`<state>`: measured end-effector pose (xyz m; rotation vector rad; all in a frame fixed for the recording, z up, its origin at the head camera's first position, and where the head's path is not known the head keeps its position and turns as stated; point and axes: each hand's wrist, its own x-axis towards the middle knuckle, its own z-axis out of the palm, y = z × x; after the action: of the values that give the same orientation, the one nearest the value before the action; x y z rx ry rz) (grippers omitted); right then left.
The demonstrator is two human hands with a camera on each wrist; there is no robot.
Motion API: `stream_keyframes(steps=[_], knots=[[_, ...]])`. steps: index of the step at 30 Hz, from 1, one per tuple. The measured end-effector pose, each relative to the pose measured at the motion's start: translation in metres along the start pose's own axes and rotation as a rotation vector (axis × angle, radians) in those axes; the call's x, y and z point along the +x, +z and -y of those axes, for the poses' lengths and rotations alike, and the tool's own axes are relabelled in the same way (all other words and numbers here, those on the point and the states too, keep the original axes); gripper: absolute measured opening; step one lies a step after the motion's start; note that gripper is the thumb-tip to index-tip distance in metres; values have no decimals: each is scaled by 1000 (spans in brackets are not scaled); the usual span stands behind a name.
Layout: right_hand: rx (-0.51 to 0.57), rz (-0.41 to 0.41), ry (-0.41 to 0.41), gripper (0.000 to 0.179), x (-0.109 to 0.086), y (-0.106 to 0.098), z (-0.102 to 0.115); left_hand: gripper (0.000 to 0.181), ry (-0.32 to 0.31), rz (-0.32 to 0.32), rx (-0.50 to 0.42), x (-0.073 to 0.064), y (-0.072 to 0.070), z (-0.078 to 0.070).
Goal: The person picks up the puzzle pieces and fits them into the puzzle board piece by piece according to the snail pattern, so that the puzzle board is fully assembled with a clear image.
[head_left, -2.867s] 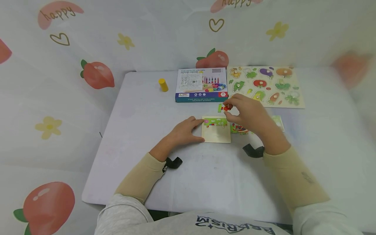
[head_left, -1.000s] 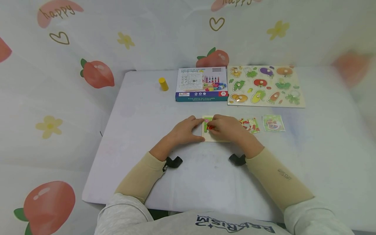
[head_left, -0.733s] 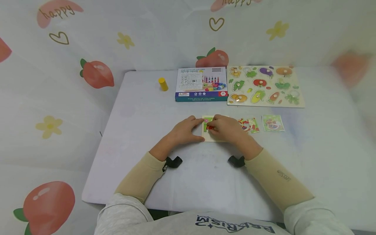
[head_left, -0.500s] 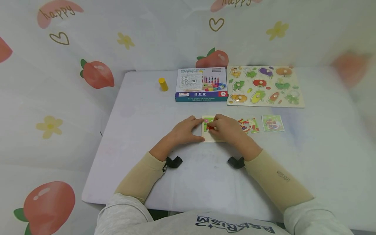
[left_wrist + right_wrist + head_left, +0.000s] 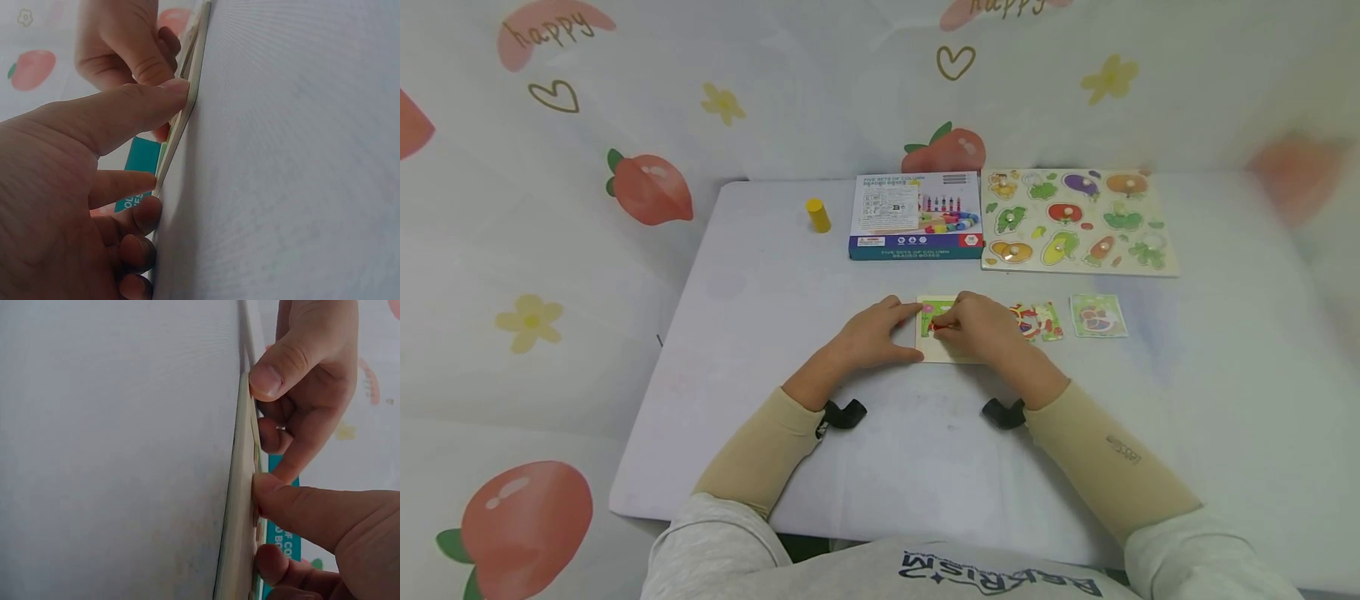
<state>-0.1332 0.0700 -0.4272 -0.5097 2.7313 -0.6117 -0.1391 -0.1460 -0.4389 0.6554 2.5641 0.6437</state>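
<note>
A small square wooden puzzle board (image 5: pixel 931 351) lies in front of me, with green picture pieces (image 5: pixel 930 307) along its far and left side. My left hand (image 5: pixel 868 336) holds the board's left side, thumb at the near corner and index finger near the far one. Over the board, my right hand (image 5: pixel 985 327) pinches a small puzzle piece (image 5: pixel 936 326) with red on it, pressed close to the board's surface. Most of that piece is hidden by the fingers. In the right wrist view, the board (image 5: pixel 236 506) shows edge-on, with the right thumb (image 5: pixel 275 495) against its face.
Loose colourful puzzle pieces (image 5: pixel 1048 321) lie just right of the board, partly behind the right hand. Farther right is a square picture card (image 5: pixel 1098 316). At the back stand a boxed bead set (image 5: pixel 915 217), a vegetable peg puzzle (image 5: pixel 1078 221) and a yellow cylinder (image 5: pixel 817 215).
My right hand has brought the piece from beyond the board down onto its left part. Since then its fingers have shifted only slightly there. The left hand has stayed at the board's side.
</note>
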Motion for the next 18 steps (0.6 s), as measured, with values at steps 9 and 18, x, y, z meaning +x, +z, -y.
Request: stream_keyframes(steps=[9, 18], knots=[[-65, 3, -49, 35, -1, -3, -2, 82, 1, -3, 3, 0, 1, 0], [-30, -37, -70, 41, -11, -14, -1, 82, 6, -2, 16, 0, 1, 0]])
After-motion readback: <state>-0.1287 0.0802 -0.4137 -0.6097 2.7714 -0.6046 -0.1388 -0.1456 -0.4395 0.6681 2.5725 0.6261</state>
